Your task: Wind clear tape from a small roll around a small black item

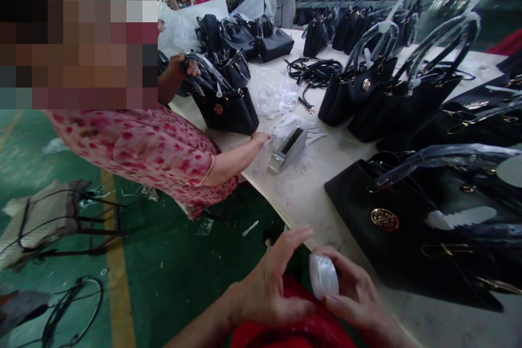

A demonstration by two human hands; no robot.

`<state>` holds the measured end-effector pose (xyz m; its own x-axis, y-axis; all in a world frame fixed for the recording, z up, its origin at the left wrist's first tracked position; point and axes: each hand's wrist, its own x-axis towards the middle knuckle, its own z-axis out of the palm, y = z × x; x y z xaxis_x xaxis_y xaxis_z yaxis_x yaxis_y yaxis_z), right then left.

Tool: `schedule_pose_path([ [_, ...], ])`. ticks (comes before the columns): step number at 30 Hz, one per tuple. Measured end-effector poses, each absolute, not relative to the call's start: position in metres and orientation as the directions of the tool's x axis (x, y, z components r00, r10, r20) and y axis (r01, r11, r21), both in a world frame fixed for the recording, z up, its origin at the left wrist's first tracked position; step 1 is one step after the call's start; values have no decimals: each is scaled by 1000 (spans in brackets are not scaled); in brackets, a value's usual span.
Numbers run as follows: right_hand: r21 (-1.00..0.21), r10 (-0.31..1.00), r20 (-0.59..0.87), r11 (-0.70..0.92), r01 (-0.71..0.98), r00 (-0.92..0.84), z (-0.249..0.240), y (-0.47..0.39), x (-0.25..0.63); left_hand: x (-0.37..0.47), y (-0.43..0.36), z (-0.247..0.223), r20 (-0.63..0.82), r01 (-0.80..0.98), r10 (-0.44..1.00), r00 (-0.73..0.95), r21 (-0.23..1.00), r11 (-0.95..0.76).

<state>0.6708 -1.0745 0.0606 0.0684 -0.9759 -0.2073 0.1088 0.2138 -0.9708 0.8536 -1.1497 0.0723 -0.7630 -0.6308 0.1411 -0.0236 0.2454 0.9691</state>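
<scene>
Your fingers (326,254) on the right hand (356,291) are curled round a roll of clear tape (323,275), holding it at the bottom centre of the frame, just off the worktop (302,190) edge. Your left hand (267,283) hovers beside the roll, fingers spread wide, holding nothing. A black handbag (408,228) lies flat at lower right. A co-worker's hand (260,137) rests near a tape dispenser (287,149) at mid-frame.

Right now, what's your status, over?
Right hand holds tape roll. Left hand open beside it. Black bag on table ahead; co-worker's hand near dispenser.
</scene>
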Motion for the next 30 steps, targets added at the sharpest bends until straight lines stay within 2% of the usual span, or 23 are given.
schedule_pose_path([
  [1, -985, -986, -161, 162, 55, 35, 60, -1073, 671, 856, -1150, 72, 14, -1, -644, -765, 1000, 23],
  [3, -995, -999, -35, 34, -93, 4, 59, -1072, 672, 857, -1149, 71, -182, 77, -622, -762, 927, -366],
  [4, -985, -1000, 29, -28, -169, 1, 59, -1071, 672, 855, -1148, 71, -231, 122, -603, -764, 866, -486],
  [6, -949, -990, 140, -137, -283, 8, 59, -1071, 673, 849, -1145, 72, -268, 180, -576, -772, 777, -603],
  [11, -869, -958, 280, -278, -410, 56, 55, -1072, 673, 832, -1137, 78, -247, 253, -587, -771, 727, -639],
  [14, -852, -959, 274, -277, -444, 74, 54, -1071, 670, 829, -1133, 77, -243, 299, -628, -739, 717, -629],
  [16, -879, -976, 203, -217, -426, 78, 56, -1070, 668, 829, -1133, 73, -240, 349, -655, -716, 690, -634],
  [19, -944, -999, 25, -31, -330, 23, 63, -1069, 666, 830, -1135, 67, -266, 414, -686, -677, 633, -654],
  [24, -971, -956, -238, 232, 52, -171, 73, -1068, 668, 834, -1139, 64, -348, 433, -714, -607, 609, -665],
  [27, -948, -937, -289, 252, 193, -195, 74, -1067, 674, 834, -1139, 64, -338, 451, -741, -580, 625, -637],
  [30, -962, -947, -244, 210, 174, -209, 72, -1064, 679, 833, -1138, 64, -320, 456, -751, -577, 637, -622],
])
